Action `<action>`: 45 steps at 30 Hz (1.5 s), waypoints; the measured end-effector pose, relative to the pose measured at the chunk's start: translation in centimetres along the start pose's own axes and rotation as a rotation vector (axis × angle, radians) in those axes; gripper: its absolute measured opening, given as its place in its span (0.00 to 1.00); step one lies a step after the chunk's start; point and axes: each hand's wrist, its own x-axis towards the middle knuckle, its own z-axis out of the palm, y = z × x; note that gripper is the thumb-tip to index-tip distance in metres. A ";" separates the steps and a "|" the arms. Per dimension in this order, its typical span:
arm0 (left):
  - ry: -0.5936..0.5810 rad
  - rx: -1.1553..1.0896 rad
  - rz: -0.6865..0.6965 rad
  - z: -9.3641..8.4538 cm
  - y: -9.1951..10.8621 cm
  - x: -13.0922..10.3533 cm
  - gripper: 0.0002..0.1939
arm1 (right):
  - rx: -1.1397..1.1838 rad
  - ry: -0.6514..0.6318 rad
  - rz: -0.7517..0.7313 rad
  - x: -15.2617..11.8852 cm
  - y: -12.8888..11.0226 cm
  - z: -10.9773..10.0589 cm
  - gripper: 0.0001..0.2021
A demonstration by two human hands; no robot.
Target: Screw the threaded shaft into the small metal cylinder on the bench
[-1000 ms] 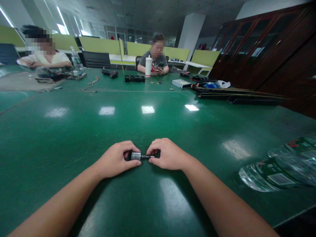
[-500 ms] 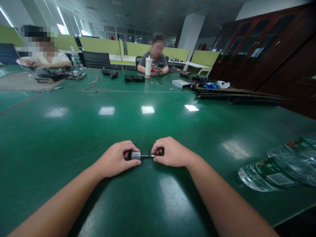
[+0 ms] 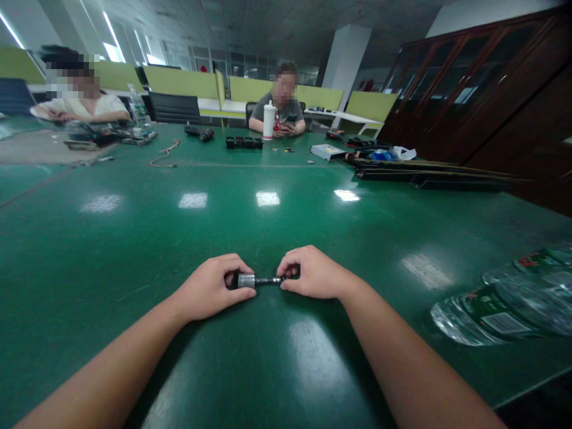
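Observation:
A small metal cylinder (image 3: 246, 280) with a thin dark shaft (image 3: 267, 281) lies level just over or on the green table (image 3: 250, 214); the exact gap is hard to tell. My left hand (image 3: 213, 287) is closed round the cylinder, thumb in front and fingers behind. At the shaft's right end, my right hand (image 3: 313, 273) pinches the tip between thumb and fingers. That tip is partly hidden by the fingertips.
Plastic bottles (image 3: 500, 316) lie at the right. Long dark strips (image 3: 433, 173), a silver box (image 3: 328, 152), a black block (image 3: 243, 143) and a white cup (image 3: 269, 122) are farther back. Two people sit across the table.
My right hand has shifted slightly to the right and away from me, with its fingertips still at the shaft's end. My left hand is almost unmoved.

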 end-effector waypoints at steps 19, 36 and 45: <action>-0.005 0.001 0.022 0.0 0.2 0.1 0.13 | -0.007 0.094 -0.140 0.8 -1.4 2.3 0.07; -0.008 -0.004 0.021 0.0 0.2 0.1 0.13 | -0.026 0.084 -0.141 0.8 -1.6 2.2 0.07; -0.018 -0.002 0.012 0.0 0.1 0.1 0.12 | -0.022 0.089 -0.165 0.7 -1.6 2.0 0.07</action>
